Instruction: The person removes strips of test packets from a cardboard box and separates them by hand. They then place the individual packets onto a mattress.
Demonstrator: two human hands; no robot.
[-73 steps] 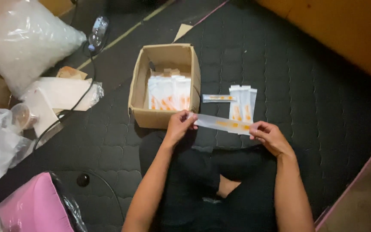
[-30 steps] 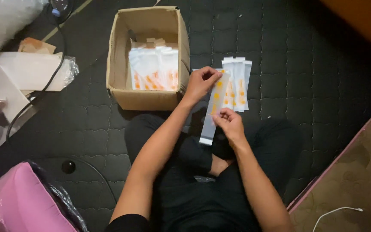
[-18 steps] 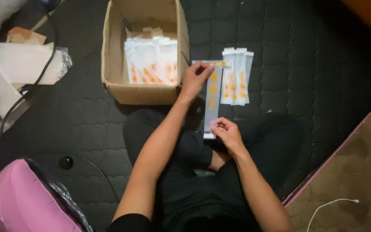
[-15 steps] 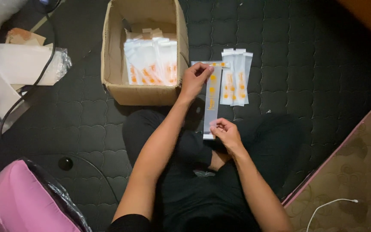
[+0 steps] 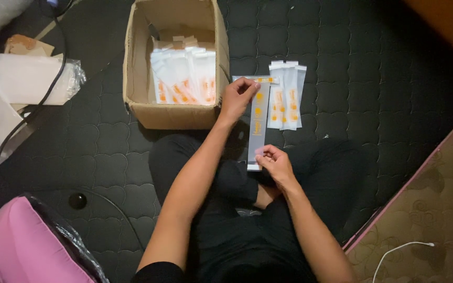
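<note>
Head view | long clear sleeve (image 5: 258, 123) lies lengthwise between both hands, beside cardboard box (image 5: 174, 112) | left hand (image 5: 238, 97) grip pinching far end, arm outstretched | right hand (image 5: 274, 163) grip pinching near end, elbow bent

White-and-orange sachets (image 5: 184, 78) stand inside the cardboard box (image 5: 137, 63); similar flat packets (image 5: 287, 94) lie on the black mat (image 5: 373, 63) beside it.

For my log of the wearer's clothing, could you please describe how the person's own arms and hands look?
Both hands, left and right, are bare: no gloves, rings or watch visible. The forearms are uncovered; a dark short sleeve shows at the left upper arm.
</note>
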